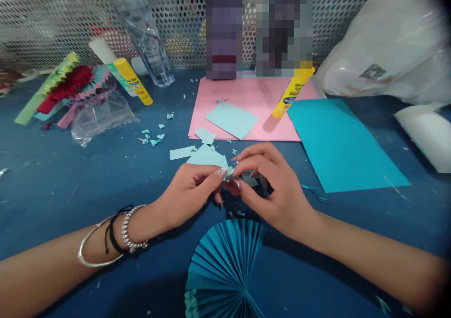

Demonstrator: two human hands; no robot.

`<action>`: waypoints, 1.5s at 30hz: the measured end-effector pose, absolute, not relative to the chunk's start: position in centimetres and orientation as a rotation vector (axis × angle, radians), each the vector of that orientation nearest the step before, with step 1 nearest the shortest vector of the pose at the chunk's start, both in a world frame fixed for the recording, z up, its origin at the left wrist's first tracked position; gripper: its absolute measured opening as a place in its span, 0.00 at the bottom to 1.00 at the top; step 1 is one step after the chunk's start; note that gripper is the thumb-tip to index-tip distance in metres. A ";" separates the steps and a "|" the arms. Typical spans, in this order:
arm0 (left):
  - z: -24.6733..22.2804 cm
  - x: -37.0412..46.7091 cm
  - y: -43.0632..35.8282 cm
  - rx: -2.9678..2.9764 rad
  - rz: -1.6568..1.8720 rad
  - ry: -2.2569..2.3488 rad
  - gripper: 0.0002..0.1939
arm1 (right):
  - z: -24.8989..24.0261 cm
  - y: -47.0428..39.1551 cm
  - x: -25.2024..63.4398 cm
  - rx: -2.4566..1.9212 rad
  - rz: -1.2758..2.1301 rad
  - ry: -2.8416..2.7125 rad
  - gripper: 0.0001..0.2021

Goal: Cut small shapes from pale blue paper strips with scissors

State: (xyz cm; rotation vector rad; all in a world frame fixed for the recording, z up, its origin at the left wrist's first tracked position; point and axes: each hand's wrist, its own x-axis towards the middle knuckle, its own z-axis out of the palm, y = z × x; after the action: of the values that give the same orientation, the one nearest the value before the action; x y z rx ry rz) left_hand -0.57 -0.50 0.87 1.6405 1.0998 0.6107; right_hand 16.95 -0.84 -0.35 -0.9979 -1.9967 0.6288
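Note:
My left hand (197, 186) pinches a small folded piece of pale blue paper (229, 173) between thumb and fingers. From the other side, my right hand (273, 186) grips the same piece with thumb and fingertips. Just behind them lie pale blue paper pieces (207, 155) and a narrow strip (182, 152). Below the hands a pleated teal paper fan (225, 266) lies spread, with small pale blue pieces (190, 304) along its lower left edge.
Pink sheets (200, 106) hold a pale blue rectangle (232, 119) and an upright glue stick (289, 95). To the right are a teal sheet (347, 144) and a white plastic bag (387, 50). Another glue stick (136, 83), a clear bottle (151, 50) and crepe paper strips (66, 90) are at left.

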 end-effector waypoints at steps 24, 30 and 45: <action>1.4 -0.3 -0.5 1.683 0.575 1.027 0.13 | -0.5 -0.6 17.0 -0.976 0.741 -1.945 0.05; 0.8 -0.4 -0.6 1.720 0.653 1.046 0.13 | -0.5 -0.8 16.9 -0.977 0.799 -1.911 0.11; 0.8 -0.6 -0.7 1.698 0.697 1.120 0.15 | -0.3 -0.6 17.1 -0.897 0.815 -1.982 0.09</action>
State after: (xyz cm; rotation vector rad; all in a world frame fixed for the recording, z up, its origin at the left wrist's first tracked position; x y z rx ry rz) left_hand -0.55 -0.66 0.84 1.6975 1.1204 0.6970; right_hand 17.06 -0.58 -0.27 -0.8969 -1.9821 0.8152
